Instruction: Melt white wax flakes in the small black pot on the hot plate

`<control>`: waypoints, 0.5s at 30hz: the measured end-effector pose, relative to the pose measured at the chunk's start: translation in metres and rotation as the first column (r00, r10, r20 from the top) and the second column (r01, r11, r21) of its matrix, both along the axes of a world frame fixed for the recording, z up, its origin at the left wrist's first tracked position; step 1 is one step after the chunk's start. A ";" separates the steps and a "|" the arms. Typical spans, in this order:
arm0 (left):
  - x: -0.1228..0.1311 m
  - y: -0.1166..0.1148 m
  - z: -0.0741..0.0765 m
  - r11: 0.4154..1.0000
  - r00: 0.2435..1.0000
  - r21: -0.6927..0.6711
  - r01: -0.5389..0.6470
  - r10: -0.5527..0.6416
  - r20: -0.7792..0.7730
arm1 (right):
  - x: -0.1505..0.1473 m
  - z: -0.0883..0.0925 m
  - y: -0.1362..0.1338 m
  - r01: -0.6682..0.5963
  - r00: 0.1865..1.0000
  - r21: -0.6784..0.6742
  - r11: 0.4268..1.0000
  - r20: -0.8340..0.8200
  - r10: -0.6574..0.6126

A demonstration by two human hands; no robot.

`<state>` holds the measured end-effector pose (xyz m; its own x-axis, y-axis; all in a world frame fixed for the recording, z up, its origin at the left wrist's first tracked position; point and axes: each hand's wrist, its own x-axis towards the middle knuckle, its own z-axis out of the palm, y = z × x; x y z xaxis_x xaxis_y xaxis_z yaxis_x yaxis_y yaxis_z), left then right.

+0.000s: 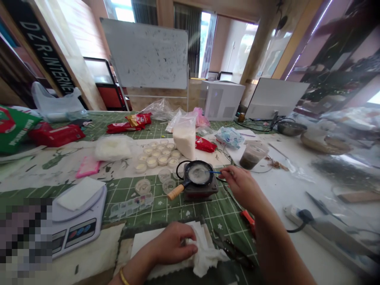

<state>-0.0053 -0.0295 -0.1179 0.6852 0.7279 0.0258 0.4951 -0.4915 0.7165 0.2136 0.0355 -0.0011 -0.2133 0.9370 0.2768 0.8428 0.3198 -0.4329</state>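
Note:
My right hand (240,186) hovers beside a small black saucepan (198,174), pinching a thin blue stick (215,172) whose tip reaches into the pale liquid in the pan. The pan has a wooden handle (175,192) pointing left and sits on a small electric hot plate (200,189). Nearer to me, my left hand (175,243) presses on crumpled white tissue (208,257), which lies on a flat white sheet (145,241).
Several small cups of white substance (157,156) stand behind the pan. A digital kitchen scale (75,231) sits at the left on a green cutting mat (178,209). A clear cup of dark liquid (252,154) stands at the right, and a power strip (297,215) lies nearby.

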 end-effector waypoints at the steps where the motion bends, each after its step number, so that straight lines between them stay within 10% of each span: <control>1: 0.000 0.000 0.000 1.000 1.000 0.000 -0.002 0.002 -0.004 | 0.001 0.000 0.000 -0.024 1.000 -0.004 1.000 -0.016 0.024; 15: 0.000 -0.001 -0.002 1.000 0.999 -0.010 -0.020 0.020 -0.026 | -0.002 -0.002 0.002 -0.091 0.996 0.003 0.996 -0.024 0.091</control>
